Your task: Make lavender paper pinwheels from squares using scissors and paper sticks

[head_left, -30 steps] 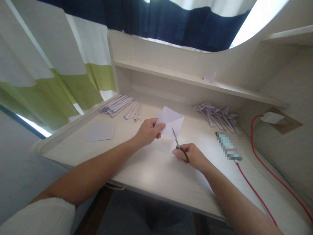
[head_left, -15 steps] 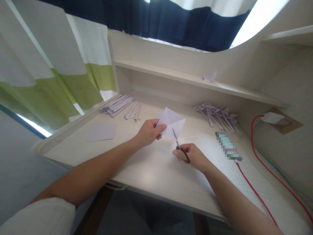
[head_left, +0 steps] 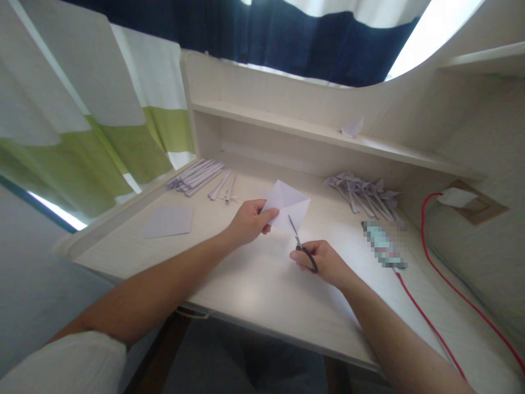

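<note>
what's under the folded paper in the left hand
The folded paper is held up in the left hand, with bare desk below. The scissors meet its lower edge. The desk directly beneath is hidden.

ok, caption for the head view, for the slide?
Left hand holds folded paper over the desk; right hand works scissors at its edge.

- A flat pale sheet (head_left: 168,221) is laid on the desk (head_left: 254,284) at the left.
- Folded paper strips (head_left: 197,176) are piled near the back left corner.
- Small paper pinwheels (head_left: 363,192) are heaped at the back right.
- A red cable (head_left: 426,323) is run along the right side.
- A paper scrap (head_left: 351,129) is left on the shelf (head_left: 287,127).
</note>
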`<state>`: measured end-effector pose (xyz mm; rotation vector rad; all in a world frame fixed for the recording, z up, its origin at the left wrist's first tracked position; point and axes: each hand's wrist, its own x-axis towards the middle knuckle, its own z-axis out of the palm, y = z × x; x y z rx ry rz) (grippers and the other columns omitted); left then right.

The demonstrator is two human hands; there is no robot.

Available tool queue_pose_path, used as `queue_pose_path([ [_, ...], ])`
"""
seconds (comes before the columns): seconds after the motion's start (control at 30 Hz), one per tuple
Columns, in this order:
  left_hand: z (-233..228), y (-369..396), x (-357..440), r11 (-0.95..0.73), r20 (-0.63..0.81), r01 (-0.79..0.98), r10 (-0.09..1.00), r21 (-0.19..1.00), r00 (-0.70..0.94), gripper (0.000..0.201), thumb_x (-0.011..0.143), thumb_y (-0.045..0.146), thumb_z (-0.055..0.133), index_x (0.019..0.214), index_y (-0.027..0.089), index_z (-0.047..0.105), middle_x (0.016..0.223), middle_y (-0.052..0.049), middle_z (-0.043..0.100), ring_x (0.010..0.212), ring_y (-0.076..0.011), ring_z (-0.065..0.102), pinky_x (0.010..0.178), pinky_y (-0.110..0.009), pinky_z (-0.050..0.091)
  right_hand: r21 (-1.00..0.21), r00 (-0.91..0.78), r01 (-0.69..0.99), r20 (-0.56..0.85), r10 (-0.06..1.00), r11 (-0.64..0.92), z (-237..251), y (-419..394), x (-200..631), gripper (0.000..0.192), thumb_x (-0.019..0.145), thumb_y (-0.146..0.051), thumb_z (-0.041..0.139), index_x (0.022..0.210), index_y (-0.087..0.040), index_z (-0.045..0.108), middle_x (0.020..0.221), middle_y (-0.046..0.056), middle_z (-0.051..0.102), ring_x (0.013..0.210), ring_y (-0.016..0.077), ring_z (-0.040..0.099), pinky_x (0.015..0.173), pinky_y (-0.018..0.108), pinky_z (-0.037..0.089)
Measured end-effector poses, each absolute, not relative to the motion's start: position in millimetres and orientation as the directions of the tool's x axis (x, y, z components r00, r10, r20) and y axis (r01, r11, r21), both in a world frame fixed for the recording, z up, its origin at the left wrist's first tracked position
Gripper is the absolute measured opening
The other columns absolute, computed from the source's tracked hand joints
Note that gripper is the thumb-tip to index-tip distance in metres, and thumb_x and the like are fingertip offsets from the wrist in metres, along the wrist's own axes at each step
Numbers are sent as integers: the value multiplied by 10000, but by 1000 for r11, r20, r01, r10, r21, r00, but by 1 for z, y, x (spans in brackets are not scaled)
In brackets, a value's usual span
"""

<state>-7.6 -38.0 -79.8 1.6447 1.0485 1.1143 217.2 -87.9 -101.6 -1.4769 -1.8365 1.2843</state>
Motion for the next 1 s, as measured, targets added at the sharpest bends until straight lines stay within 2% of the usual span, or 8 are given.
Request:
queue_pose_path([
  [0.33,-79,-38,-7,-280,236,171,941,944,241,309,847,349,571,612,151,547,476,15,541,447,-94,493,449,-202,348,-866,-318,500,-196,928,-11,-109,-85,222,392,797,-472,686,579,-154,614,520,-11,524,487,98,390,513,274,261],
  [1.0,-81,-37,-7,-256,214,143,943,956,254,292,834,354,583,627,149,556,476,21,537,442,-91,495,446,-198,363,-861,-286,507,-194,938,-24,-103,-88,217,401,768,-486,709,572,-152,603,507,-20,499,489,98,383,510,269,245],
])
